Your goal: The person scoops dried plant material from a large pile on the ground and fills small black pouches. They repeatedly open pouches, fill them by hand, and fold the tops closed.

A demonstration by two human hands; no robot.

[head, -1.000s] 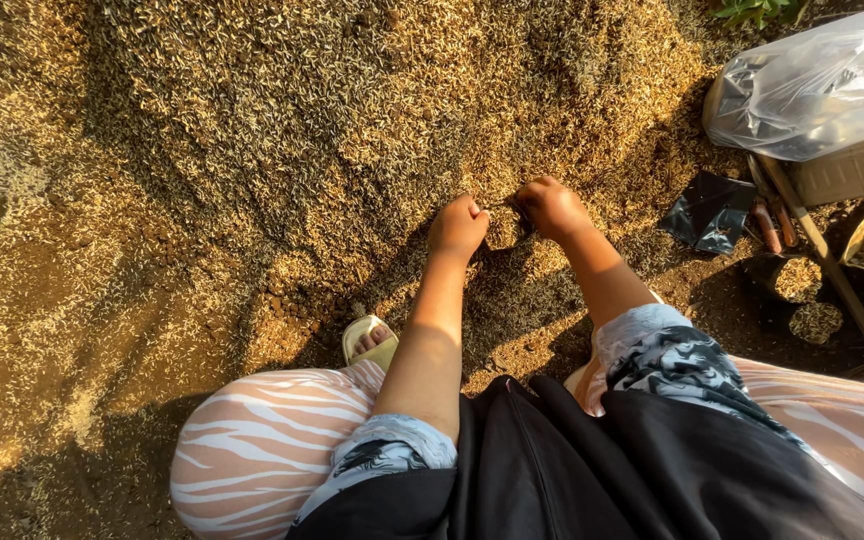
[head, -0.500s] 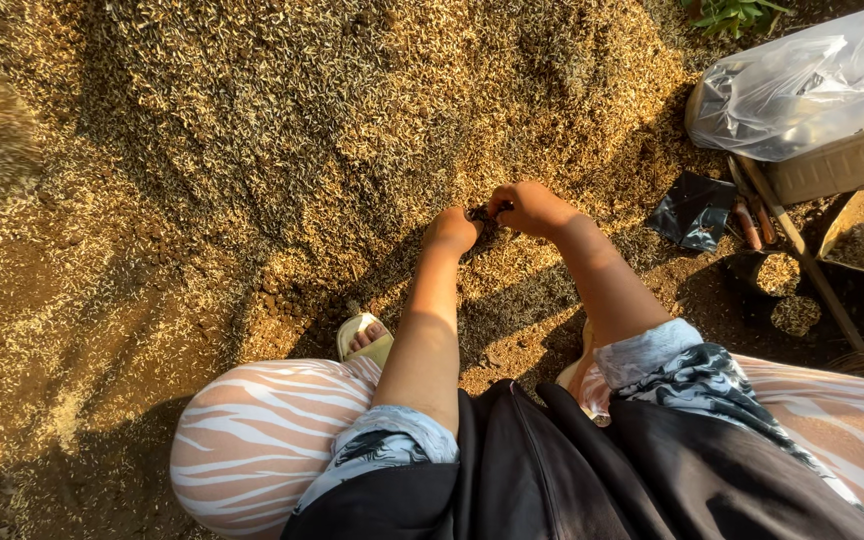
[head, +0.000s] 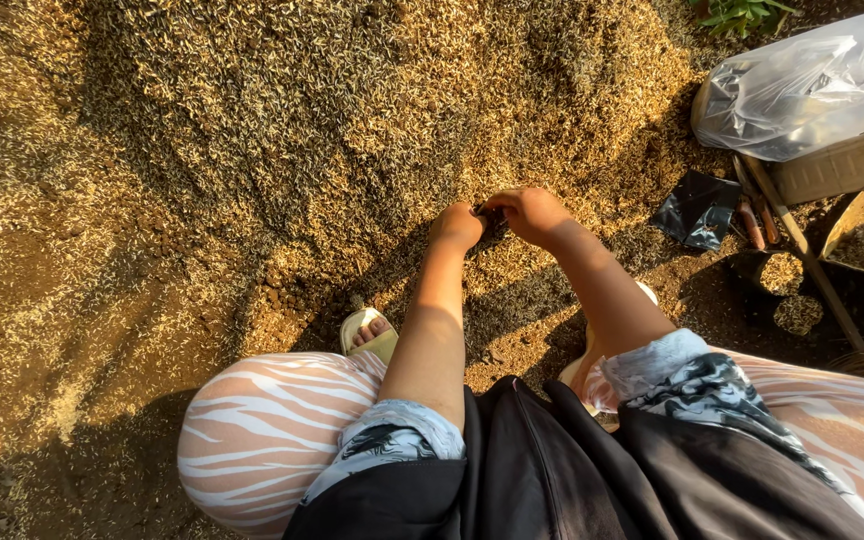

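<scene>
Hands [head: 497, 222] now joined over husk-strewn ground [head: 252, 150]

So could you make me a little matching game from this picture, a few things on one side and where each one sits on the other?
Things:
1. clear plastic bag
2. small dark item
3. black wrapper
4. sandal

Places:
A. on the foot beside the striped knee
B. flat on the ground, right of the hands
C. top right corner, over a box
D. pinched between left hand and right hand

Pairs: 1-C, 2-D, 3-B, 4-A
</scene>
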